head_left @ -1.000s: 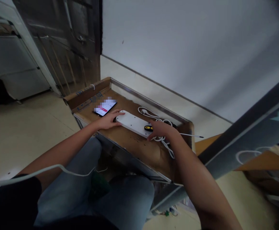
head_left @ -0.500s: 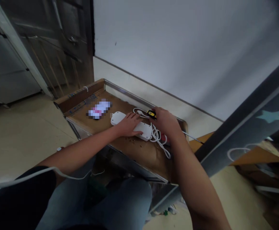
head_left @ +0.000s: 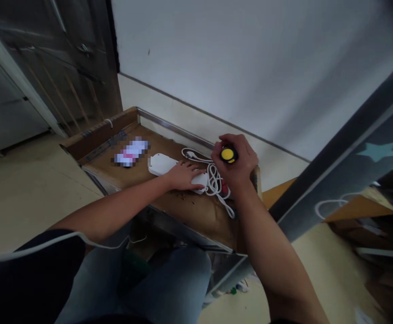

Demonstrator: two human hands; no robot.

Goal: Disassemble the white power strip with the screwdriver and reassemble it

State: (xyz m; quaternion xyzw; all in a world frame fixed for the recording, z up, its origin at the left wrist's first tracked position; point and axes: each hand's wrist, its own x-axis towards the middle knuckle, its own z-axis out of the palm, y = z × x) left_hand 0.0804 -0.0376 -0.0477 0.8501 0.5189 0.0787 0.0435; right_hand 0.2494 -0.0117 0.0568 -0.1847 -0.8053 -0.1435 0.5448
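A white power strip [head_left: 161, 164] lies on the brown work surface [head_left: 210, 220], and my left hand [head_left: 184, 176] rests on its right part with the fingers spread. My right hand [head_left: 238, 157] is wrapped round a black and yellow screwdriver handle [head_left: 228, 154], whose round yellow end faces the camera. The blade is hidden. A bundle of white cable [head_left: 214, 180] lies between the strip and my right forearm. Several small screws [head_left: 182, 196] are scattered in front of the strip. Something red [head_left: 224, 186] shows beside the cable.
A phone [head_left: 131, 152] with a pixelated screen lies on the left of the surface. Raised edges border the surface, with a white wall [head_left: 216, 67] behind. A dark slanted post [head_left: 338, 139] stands at the right. Another white cable [head_left: 30, 248] crosses my left sleeve.
My right hand has turned the screwdriver from lying sideways to having its handle end face the camera. My left hand has slid a little to the right along the strip. The view has shifted slightly.
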